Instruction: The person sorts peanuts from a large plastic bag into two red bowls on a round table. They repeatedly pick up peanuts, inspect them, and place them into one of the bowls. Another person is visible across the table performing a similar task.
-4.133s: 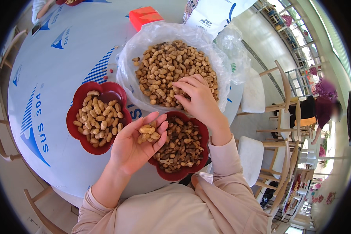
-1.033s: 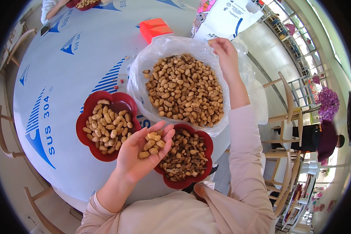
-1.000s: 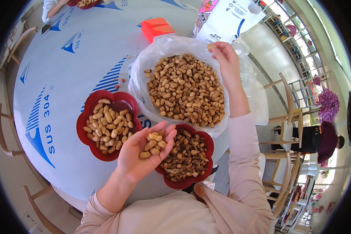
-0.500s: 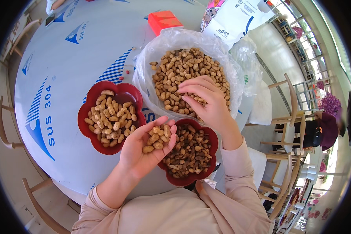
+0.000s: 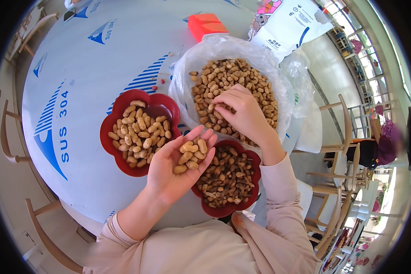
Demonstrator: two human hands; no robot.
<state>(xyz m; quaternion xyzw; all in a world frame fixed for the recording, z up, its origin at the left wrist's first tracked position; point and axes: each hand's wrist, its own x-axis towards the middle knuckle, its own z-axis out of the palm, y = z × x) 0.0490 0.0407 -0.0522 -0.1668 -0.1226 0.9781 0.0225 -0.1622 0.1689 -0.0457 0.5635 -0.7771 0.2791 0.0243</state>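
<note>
My left hand (image 5: 165,170) is palm up and cupped around several unshelled peanuts (image 5: 185,158), above the gap between two red flower-shaped bowls. Over a big heap of peanuts (image 5: 260,86) in a clear plastic bag (image 5: 180,75), my right hand (image 5: 244,114) has thumb and fingers pinched together at a peanut (image 5: 212,108); the fingers partly hide the grip. The left red bowl (image 5: 108,149) holds paler peanuts. Darker, browner peanuts fill the right red bowl (image 5: 255,171), partly covered by my left fingertips.
A red box (image 5: 207,25) and a white printed bag (image 5: 290,25) stand behind the plastic bag. Small red kernels (image 5: 154,87) lie on the film-covered round table (image 5: 91,77). Wooden chairs (image 5: 340,123) surround it, and a person in dark clothes (image 5: 365,153) is off to the right.
My right hand has dipped lower onto the heap, its fingertips closing at a peanut. The left hand's fingers have spread slightly under its peanuts. The whole view has shifted a little.
</note>
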